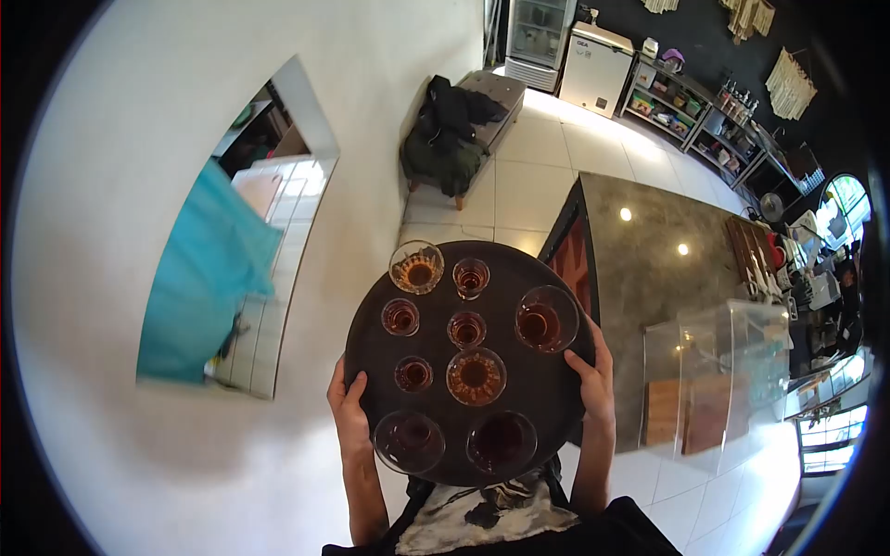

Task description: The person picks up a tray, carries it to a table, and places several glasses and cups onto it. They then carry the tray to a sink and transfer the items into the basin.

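Observation:
A round dark tray is held out in front of my body, seen from above. My left hand grips its left rim, thumb on top and fingers hidden beneath. On the opposite rim my right hand holds it the same way. Several glasses with amber to dark red-brown liquid stand upright on it. A patterned glass is at the far left edge, and a wide glass is close to my right thumb. Two larger glasses, one left and one right, sit nearest my body. Smaller glasses fill the middle.
A grey counter with a clear acrylic case stands at my right. Along the left runs a white wall with a mirror-like panel. Ahead are a bench with dark clothes, a white chest freezer and metal shelves.

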`<act>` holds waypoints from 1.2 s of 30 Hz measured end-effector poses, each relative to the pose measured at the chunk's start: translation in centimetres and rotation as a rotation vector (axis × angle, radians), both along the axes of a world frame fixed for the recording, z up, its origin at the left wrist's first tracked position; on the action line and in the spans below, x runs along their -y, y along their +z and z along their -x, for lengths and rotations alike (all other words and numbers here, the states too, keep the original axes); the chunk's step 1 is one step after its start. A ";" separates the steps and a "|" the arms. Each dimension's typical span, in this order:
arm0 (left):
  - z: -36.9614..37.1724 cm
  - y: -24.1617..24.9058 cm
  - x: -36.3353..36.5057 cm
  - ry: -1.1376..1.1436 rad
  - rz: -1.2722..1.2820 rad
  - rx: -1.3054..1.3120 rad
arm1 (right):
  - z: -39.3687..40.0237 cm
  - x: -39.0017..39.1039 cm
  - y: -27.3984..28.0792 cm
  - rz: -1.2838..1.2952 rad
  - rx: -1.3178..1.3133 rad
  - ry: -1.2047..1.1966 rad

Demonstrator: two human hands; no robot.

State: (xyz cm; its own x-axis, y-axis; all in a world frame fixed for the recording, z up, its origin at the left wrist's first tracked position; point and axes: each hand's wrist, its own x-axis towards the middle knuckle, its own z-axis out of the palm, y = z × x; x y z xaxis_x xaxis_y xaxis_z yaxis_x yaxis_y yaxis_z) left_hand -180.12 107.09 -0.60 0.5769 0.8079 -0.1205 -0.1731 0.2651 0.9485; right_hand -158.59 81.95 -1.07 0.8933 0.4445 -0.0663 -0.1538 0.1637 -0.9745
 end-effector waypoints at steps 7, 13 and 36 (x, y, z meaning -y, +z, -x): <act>-16.4 -0.9 -9.7 -0.054 0.005 -0.007 | -15.1 -8.8 -1.6 -0.053 0.056 -0.031; -31.0 -1.8 -16.9 -0.088 -0.039 -0.036 | -28.8 -15.6 -1.2 0.047 0.056 -0.079; -91.2 -2.6 -34.7 -0.591 -0.039 -0.083 | -71.3 -28.1 -4.5 -0.034 -0.219 -0.724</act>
State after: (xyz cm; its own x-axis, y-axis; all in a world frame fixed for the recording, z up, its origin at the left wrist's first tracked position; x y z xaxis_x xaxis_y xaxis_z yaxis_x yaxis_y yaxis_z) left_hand -88.89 141.84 -3.18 0.9198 0.3578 -0.1610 0.0681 0.2584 0.9636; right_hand -87.33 110.09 -5.55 0.9309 -0.2430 -0.2727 -0.1861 0.3269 -0.9265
